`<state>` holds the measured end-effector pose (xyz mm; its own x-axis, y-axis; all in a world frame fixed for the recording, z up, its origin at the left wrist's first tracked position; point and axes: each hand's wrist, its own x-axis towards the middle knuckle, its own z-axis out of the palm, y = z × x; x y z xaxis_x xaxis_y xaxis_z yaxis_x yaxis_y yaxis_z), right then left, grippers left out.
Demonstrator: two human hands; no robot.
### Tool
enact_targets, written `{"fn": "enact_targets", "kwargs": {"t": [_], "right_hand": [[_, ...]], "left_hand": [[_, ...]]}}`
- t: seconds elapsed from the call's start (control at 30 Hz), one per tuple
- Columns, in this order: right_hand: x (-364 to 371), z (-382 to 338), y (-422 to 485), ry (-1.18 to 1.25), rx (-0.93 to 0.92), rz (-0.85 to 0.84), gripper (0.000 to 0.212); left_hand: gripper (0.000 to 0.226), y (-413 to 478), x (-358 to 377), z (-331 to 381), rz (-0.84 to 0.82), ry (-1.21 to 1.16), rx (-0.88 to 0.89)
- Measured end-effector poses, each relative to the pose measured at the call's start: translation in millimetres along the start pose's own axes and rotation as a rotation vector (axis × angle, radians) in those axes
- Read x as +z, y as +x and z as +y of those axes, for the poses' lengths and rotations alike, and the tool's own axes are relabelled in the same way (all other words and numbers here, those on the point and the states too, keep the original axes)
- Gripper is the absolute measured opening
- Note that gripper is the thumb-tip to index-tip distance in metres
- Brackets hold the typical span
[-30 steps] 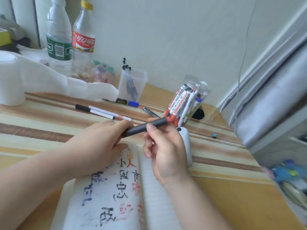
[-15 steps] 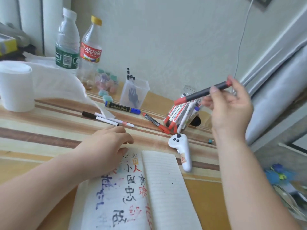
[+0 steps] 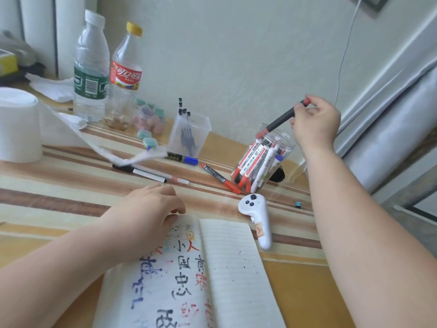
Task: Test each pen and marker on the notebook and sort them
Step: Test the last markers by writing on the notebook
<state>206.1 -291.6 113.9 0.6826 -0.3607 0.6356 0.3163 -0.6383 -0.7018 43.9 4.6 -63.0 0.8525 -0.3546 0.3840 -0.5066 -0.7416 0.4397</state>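
Right hand [image 3: 315, 124] above and right of the clear jar [image 3: 264, 162]; fingers [image 3: 307, 110] pinch the upper end of the dark marker [image 3: 281, 119], tilted, its lower red end at the jar mouth. Left hand [image 3: 151, 209] in front and left of the jar, fingers loosely curled, holding nothing, resting on the open notebook [image 3: 227, 268]. Red marker [image 3: 220, 178] lies on the counter [image 3: 71, 185] just left of the jar
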Motion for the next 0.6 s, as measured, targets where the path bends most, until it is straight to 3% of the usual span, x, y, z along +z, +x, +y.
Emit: {"fn": "enact_targets", "kwargs": {"t": [0.2, 0.47, 0.6], "right_hand": [[5, 3, 2, -0.222, 0.007, -0.105, 0.018], [7, 3, -12, -0.689, 0.008, -0.414, 0.034], [12, 3, -14, -0.774, -0.040, -0.401, 0.034]], "left_hand": [[0.018, -1, 0, 0, -0.036, 0.002, -0.013], [0.019, 2, -4, 12, -0.086, -0.004, -0.037], [0.019, 2, -9, 16, -0.156, 0.017, -0.051]]}}
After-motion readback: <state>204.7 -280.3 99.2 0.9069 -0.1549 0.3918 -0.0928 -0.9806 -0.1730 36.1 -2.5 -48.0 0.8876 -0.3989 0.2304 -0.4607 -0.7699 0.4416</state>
